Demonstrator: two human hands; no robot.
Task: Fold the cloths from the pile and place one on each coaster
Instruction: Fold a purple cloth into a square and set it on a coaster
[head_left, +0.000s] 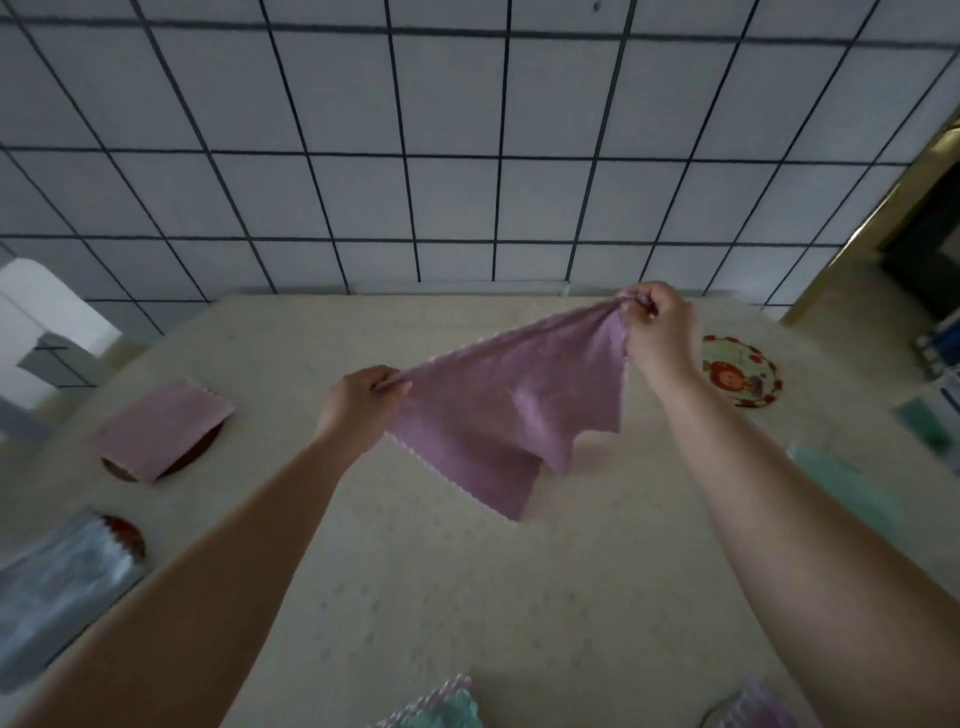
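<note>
Cloth status: purple cloth (511, 410) is airborne over the table (415, 597), stretched between both hands, centre of view. Left hand (358, 405) pinches one top corner at about 9 o'clock of the cloth; right hand (660, 332) pinches the opposite top corner at about 1 o'clock, held higher. Fingers of both are closed tight on fabric, the corners bunched inside the pinch. Top edge is taut between them and the rest hangs free below the fingers, apparently doubled over, lower tip at 6 o'clock clear of the table. My read: it is held up to square the edges before the next fold.

Folded pink cloth (163, 428) already sits on a dark coaster (195, 452) at 9 o'clock. Grey cloth (62, 587) at 8 o'clock partly covers a red coaster (124, 535). Patterned coaster (740, 371) at 3 o'clock is bare, the likely target. Pile (441, 706) sits at 6 o'clock, bottom edge. Something pale green (831, 483) at 4 o'clock, too blurred to call, possibly another cloth.
</note>
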